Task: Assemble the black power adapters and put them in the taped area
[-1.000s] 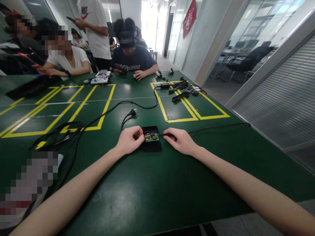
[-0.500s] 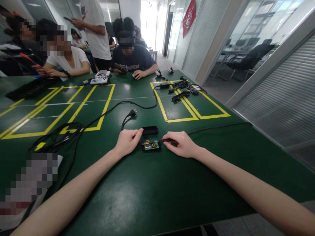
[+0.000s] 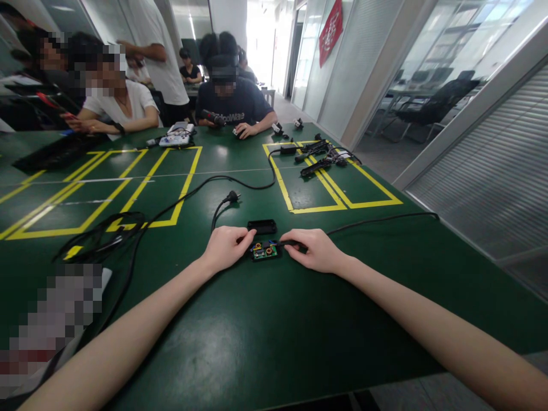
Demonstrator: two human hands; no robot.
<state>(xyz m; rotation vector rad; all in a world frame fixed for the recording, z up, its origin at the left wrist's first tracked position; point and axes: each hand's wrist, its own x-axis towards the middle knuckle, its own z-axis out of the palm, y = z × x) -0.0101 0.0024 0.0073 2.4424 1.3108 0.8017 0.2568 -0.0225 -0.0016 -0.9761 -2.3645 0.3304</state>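
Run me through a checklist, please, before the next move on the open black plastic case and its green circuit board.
1. Green circuit board in the near black plastic shell: ok, lying inside.
2. Board seated flush: cannot tell, too small.
3. Other black plastic shell off the board: ok, lying apart beyond it.
4. Right hand on the black cable at the board's right end: ok, pinched.
5. Left hand gripping anything at the board's left end: cannot tell, hidden.
6. Black plug with metal prongs disconnected: ok, prongs bare.
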